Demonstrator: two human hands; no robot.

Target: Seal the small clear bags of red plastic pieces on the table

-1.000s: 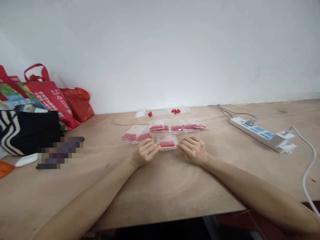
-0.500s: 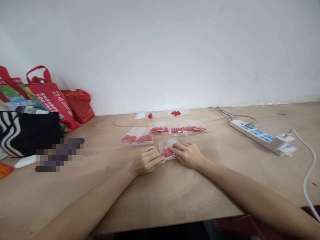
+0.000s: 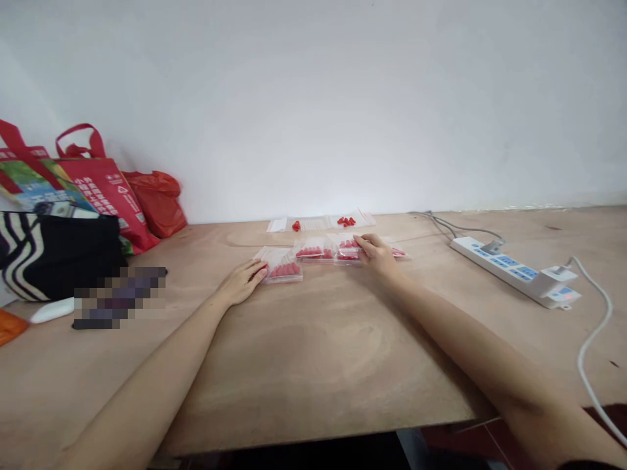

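Flat clear zip bags, each with a row of red-tipped pieces along its near edge, lie mid-table. My left hand (image 3: 242, 281) is closed at the thumb and fingers on the left bag (image 3: 265, 256), covering part of its red pieces. Right beside it lies another zip bag (image 3: 285, 269). My right hand (image 3: 378, 254) pinches the near right part of a zip bag (image 3: 347, 243) over the overlapping bags (image 3: 313, 251) in the back group. Its fingers hide part of that bag, and I cannot tell if it rests on those below.
Against the wall lie a clear bag (image 3: 313, 224) and loose red pieces (image 3: 346, 222). A white power strip (image 3: 514, 271) with a plugged-in adapter and cable is on the right. At left stand a red shopping bag (image 3: 105, 189), a red plastic bag (image 3: 159, 202) and a black striped bag (image 3: 73, 251).
My right hand has carried the front zip bag away from me to the back group. My left hand has moved left and forward onto the left bag.
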